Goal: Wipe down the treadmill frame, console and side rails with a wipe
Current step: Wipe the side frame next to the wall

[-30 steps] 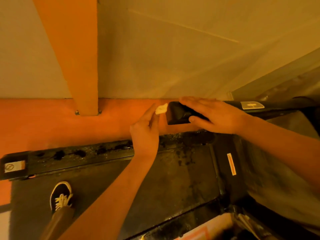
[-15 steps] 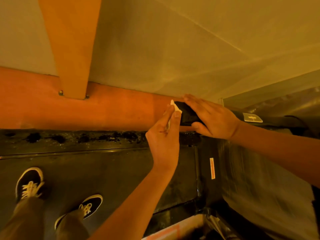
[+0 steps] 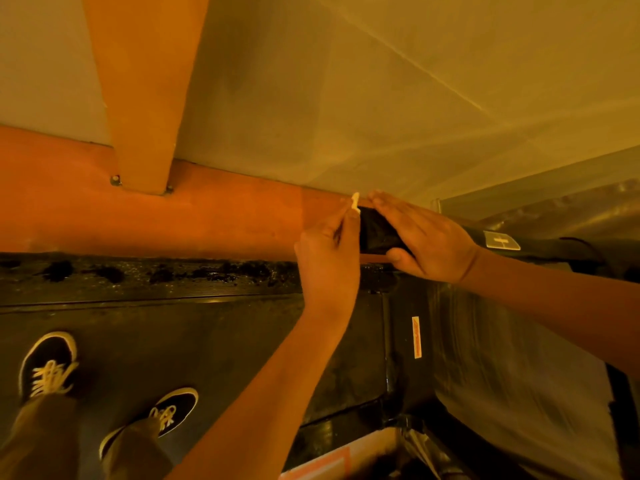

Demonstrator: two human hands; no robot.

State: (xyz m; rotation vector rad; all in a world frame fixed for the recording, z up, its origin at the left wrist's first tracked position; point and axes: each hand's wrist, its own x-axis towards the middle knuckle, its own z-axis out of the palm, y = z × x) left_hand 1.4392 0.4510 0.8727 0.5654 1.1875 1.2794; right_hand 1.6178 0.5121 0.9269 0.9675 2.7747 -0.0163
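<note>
Left hand (image 3: 327, 261) has closed in, pinching the wipe (image 3: 355, 201) against the handrail (image 3: 375, 233) end; right hand (image 3: 426, 237) clasps the handrail; console likely remains

— Where is the wipe (image 3: 355, 201)?
— Pinched in the left hand (image 3: 329, 258), against the handrail (image 3: 377, 233) end. The right hand (image 3: 426, 240) holds that handrail, just right of it.
— And the shoes (image 3: 48, 365)?
— On the belt (image 3: 225, 358), lower left, before the side rail (image 3: 173, 282).
</note>
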